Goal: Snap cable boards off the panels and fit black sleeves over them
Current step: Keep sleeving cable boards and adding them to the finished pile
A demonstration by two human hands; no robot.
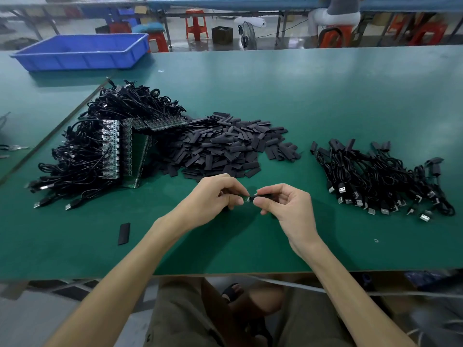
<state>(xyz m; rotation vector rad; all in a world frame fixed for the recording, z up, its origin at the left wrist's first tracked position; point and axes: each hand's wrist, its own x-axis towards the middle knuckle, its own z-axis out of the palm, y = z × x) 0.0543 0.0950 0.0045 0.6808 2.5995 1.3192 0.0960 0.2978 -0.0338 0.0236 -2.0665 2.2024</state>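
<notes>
Near edge of bench (325, 96): left grip (215, 194) pinches board (247, 198); right grip (285, 204) pinches sleeve (263, 195), touching board's end. Sleeve pile (225, 149) beyond, panels (125, 151) far left.

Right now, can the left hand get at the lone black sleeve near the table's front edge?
Probably yes: only bare table lies between left hand and lone sleeve. But its grip is on the small board, shared with the right hand; it must let go first.

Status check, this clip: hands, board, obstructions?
Left hand pinches small board. Right hand pinches black sleeve at board's end, board pads showing. Nothing between the hands; stray sleeve lies off left.
</notes>
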